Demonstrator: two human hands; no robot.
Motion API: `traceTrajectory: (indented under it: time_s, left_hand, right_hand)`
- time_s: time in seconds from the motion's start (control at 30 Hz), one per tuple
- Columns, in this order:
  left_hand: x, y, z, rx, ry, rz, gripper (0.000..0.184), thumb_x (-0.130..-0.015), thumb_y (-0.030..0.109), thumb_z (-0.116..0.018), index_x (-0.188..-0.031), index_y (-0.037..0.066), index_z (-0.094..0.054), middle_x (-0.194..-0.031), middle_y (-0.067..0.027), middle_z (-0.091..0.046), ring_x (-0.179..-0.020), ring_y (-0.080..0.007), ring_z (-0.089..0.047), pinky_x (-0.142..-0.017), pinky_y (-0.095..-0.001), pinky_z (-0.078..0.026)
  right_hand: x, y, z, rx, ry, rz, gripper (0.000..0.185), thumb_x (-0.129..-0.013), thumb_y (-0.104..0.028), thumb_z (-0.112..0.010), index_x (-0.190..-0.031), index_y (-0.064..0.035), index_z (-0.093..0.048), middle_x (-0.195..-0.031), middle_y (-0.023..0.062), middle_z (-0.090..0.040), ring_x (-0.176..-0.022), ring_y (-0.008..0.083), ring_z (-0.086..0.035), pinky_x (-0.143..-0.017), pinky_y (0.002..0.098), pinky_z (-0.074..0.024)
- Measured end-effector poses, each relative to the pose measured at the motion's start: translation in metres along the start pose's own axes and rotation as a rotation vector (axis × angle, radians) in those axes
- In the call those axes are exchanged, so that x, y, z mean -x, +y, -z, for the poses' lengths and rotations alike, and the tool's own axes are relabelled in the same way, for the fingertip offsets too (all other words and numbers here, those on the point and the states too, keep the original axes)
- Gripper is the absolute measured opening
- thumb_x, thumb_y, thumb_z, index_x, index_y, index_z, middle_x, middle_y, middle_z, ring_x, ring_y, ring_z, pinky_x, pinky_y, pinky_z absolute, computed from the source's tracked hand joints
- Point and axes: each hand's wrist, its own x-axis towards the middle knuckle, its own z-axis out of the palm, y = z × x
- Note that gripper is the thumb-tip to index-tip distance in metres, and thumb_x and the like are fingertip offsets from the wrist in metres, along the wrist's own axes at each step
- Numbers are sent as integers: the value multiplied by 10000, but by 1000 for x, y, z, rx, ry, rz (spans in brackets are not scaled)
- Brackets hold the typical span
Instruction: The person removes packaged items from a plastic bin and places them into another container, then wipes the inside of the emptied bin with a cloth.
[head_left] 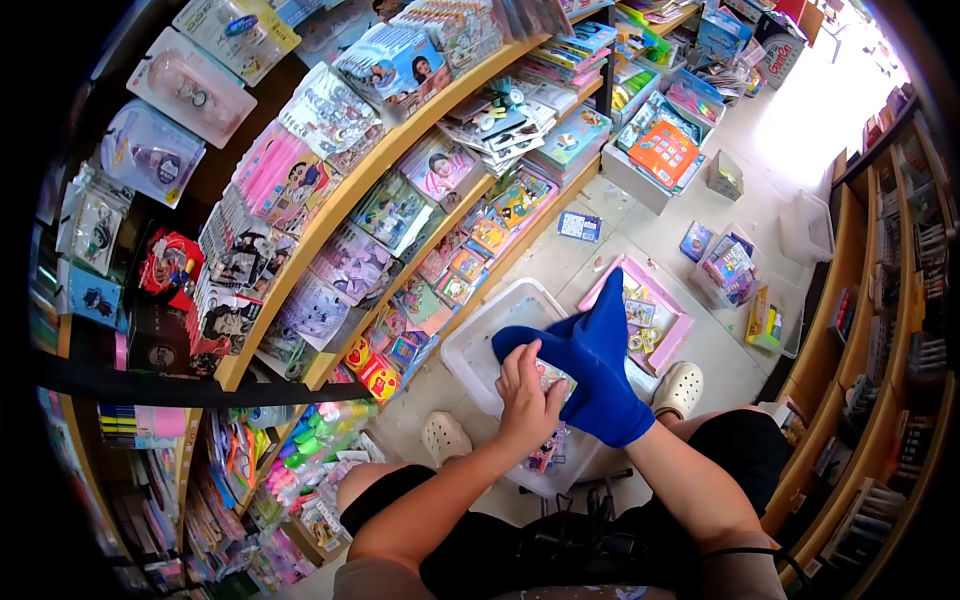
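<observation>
My left hand [530, 395] is bare, its fingers curled around a small colourful printed packet [553, 378]. A loose blue cloth mitt [597, 375] covers my right hand, with one tip pointing up and another reaching left to my left fingertips. The mitt hides my right fingers and part of the packet. Beneath my hands is a translucent plastic bin [478, 345], with more printed packets [545, 455] at its near end. Just beyond the mitt, a pink tray [672, 345] on the floor contains small yellow and white items [640, 313].
Shelves [330, 230] crowded with notebooks and cards rise on the left; wooden shelves [850, 370] line the right. On the tiled floor are a clear tub of packets [730, 270], a clear box [805, 228], a flat blue pack [579, 227] and a white box [640, 183] with an orange book.
</observation>
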Motion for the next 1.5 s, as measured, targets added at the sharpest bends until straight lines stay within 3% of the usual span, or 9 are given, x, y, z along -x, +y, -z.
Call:
traceTrajectory:
  time_s: [0.23,0.33,0.5,0.77,1.07,1.17,1.27,1.37,1.5]
  left_hand:
    - [-1,-12,16,61,-6,-126,602,-804,188,-612,-1262,-65,-316,-1201,-230,-454,-1114,-373,-449,-935,-434,-346]
    - [4,-15,20,60,-176,27,561,-803,208,-637,-1231,-12,-349,-1068,-230,-553,-944,-367,-566,-797,-392,-450]
    - [5,-22,24,55,-367,186,525,-805,253,-649,-1214,59,-383,-965,-222,-598,-877,-376,-596,-741,-402,-467]
    - [-45,-178,34,-181,68,313,434,-873,65,-492,-1289,-16,-396,-1163,-241,-534,-1061,-348,-536,-895,-377,-426]
    - [-143,-364,45,100,425,690,434,-791,150,-650,-1178,-10,-537,-1078,-180,-613,-940,-279,-604,-790,-343,-469]
    - [-175,-404,37,-19,511,535,145,-814,87,-623,-913,8,-552,-849,-45,-590,-773,-150,-541,-670,-277,-430]
    - [-191,-432,26,45,518,544,147,-827,105,-627,-937,20,-578,-875,-34,-597,-778,-134,-546,-697,-260,-419]
    - [-196,-351,26,411,483,512,224,-833,119,-613,-1013,-5,-562,-861,-58,-595,-763,-183,-558,-711,-288,-434]
    - [-165,-384,12,-294,598,460,306,-810,149,-627,-1035,-34,-530,-927,-138,-560,-850,-268,-526,-789,-344,-422]
  right_hand:
    - [34,23,-24,-214,-164,-96,474,-725,-15,-657,-1180,-34,-527,-1040,73,-577,-974,201,-556,-838,321,-461]
    - [48,43,-38,-108,-164,-121,486,-681,-151,-716,-1145,-98,-578,-1033,105,-624,-964,252,-597,-793,336,-486]
    - [51,24,-24,47,-68,-112,116,-794,-75,-575,-889,-21,-612,-637,105,-571,-558,145,-556,-525,263,-458]
    - [30,17,9,664,-153,98,265,-690,-141,-632,-820,14,-462,-507,62,-460,-479,275,-516,-474,338,-407]
    - [36,43,27,567,-375,-62,620,-578,-234,-714,-1092,22,-480,-957,124,-490,-937,306,-469,-726,369,-385]
    - [21,35,29,654,-474,-255,635,-637,-214,-694,-1175,24,-455,-1097,135,-481,-1044,286,-458,-823,370,-381]
    - [4,26,30,615,-565,-481,624,-723,-193,-656,-1255,24,-412,-1234,137,-460,-1146,251,-440,-927,365,-366]
    - [7,28,37,124,-473,-681,601,-838,-204,-586,-1342,9,-335,-1351,118,-398,-1248,190,-370,-1028,343,-298]
    - [17,35,41,-161,-408,-714,584,-867,-227,-562,-1350,-1,-324,-1368,113,-383,-1273,184,-344,-1060,350,-254]
